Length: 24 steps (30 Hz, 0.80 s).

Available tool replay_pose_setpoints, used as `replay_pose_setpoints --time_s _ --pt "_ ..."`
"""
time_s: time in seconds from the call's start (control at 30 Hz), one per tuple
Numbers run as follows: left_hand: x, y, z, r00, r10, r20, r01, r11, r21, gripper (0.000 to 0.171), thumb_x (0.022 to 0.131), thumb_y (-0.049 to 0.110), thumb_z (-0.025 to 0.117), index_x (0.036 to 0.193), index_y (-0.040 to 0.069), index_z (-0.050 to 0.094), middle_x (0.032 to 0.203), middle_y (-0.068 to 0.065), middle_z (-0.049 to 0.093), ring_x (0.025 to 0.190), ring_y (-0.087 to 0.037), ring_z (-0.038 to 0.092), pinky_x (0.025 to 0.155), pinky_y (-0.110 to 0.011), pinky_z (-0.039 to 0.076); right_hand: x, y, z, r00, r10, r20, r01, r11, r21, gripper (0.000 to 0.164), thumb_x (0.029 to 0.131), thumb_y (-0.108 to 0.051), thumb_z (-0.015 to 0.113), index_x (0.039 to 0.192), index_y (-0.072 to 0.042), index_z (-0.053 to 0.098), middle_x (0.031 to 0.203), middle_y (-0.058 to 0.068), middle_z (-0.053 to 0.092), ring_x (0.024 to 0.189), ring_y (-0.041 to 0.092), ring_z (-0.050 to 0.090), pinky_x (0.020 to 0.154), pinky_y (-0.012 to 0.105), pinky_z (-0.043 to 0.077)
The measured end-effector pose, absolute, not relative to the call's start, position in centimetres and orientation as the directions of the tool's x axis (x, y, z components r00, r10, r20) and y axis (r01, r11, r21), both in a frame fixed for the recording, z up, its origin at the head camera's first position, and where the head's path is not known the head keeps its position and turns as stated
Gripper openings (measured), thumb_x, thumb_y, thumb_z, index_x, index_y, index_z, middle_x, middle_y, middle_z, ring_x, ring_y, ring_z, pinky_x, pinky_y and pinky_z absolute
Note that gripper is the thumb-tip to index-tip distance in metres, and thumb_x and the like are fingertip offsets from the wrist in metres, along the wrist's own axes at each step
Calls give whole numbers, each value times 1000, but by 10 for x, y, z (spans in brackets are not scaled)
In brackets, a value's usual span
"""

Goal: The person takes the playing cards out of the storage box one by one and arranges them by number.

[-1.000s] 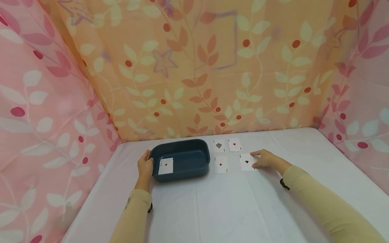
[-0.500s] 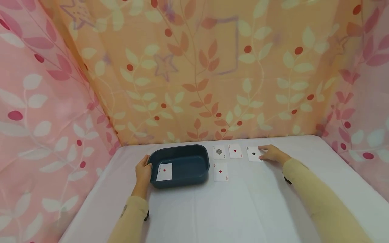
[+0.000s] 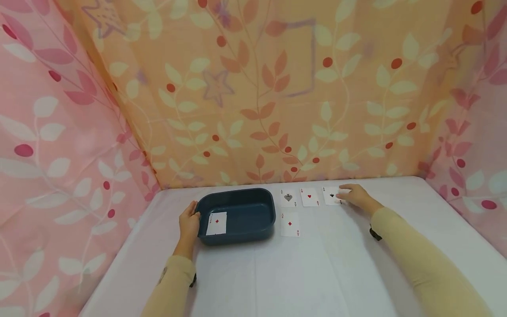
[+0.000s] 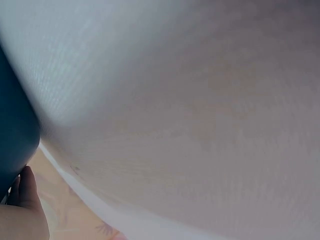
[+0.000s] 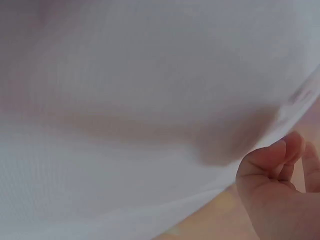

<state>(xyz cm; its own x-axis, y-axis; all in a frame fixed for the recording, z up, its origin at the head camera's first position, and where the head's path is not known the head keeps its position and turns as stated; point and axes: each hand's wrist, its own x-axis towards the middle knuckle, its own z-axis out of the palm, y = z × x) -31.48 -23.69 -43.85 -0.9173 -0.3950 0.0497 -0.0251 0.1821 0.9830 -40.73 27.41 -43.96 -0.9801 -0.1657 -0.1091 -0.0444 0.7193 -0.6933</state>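
Note:
My left hand grips the left end of a dark blue rectangular dish, thumb over the rim. In the left wrist view my fingers rest against the dish's blue wall. Inside the dish, at its left, lie face-up playing cards with a red diamond on top. My right hand is at the right edge of the ace of clubs, fingers loosely bent and overlapping its edge. In the right wrist view the right hand shows its thumb near the index finger, above the cloth.
Left of the ace of clubs, the ace of hearts and ace of spades lie in the same row, beside the dish. The ace of diamonds lies nearer. A white cloth covers the table; patterned curtains enclose it.
The ace of clubs has slid away and to the right, into line with the hearts and spades, under my right hand; the fingers have since lifted slightly. My left hand stays on the dish.

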Motion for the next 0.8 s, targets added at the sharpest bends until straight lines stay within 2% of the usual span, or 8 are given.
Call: replay_pose_setpoints --time_s 0.03,0.1,0.17,0.33,0.43,0.57,0.7,0.8 --pt "-315 -236 -438 -918 -393 51 -22 180 983 51 98 -9 37 147 -9 28 152 -22 31 143 -31 25 115 -40 22 -404 269 -438 -979 -162 -125 -21 688 -725 61 95 -23 62 140 11 39 120 36 50 96 40 57 83 45 50" --pt "-316 -235 -438 -918 -393 55 -17 178 984 51 98 -9 37 147 -9 28 151 -22 32 143 -30 25 115 -40 22 -398 257 -436 -972 -170 -160 19 626 -779 62 95 -23 64 141 9 39 101 25 56 73 25 56 65 33 50" --pt "-317 -235 -439 -918 -391 56 -12 169 986 51 97 -10 37 147 -10 27 151 -23 31 143 -31 25 115 -40 22 -390 243 -436 -962 -185 -203 64 566 -822 64 93 -22 65 142 8 37 92 15 55 64 16 52 58 27 47" --pt "-317 -235 -439 -921 -385 61 -3 162 987 51 96 -11 36 147 -11 26 151 -25 31 142 -32 25 115 -41 22 -368 208 -438 -944 -229 -239 90 517 -851 67 91 -20 69 142 7 36 96 15 60 71 16 61 64 28 52" --pt "-316 -237 -439 -919 -388 67 -8 189 982 51 97 -10 37 146 -11 28 150 -24 32 142 -32 26 115 -41 23 -360 185 -442 -935 -256 -246 85 511 -855 67 88 -19 72 142 5 39 93 14 61 69 17 61 62 28 52" --pt "-315 -240 -438 -922 -382 61 -12 186 983 51 97 -10 37 147 -10 28 151 -24 31 142 -32 25 115 -41 22 -355 160 -446 -925 -295 -239 20 592 -806 71 83 -20 78 141 1 44 85 10 57 65 17 54 59 25 46" --pt "-315 -240 -437 -928 -369 50 -9 156 988 51 97 -11 36 147 -11 25 152 -24 29 143 -31 24 115 -40 21 -351 144 -447 -926 -293 -240 -38 703 -710 78 76 -21 84 141 -1 46 88 10 52 75 19 48 63 27 40" --pt "-314 -240 -438 -927 -370 57 0 153 988 51 96 -11 35 147 -11 25 151 -25 29 143 -32 24 115 -40 21 -350 141 -449 -927 -299 -225 -85 753 -652 80 72 -19 87 139 0 49 100 14 56 88 24 52 77 34 45"
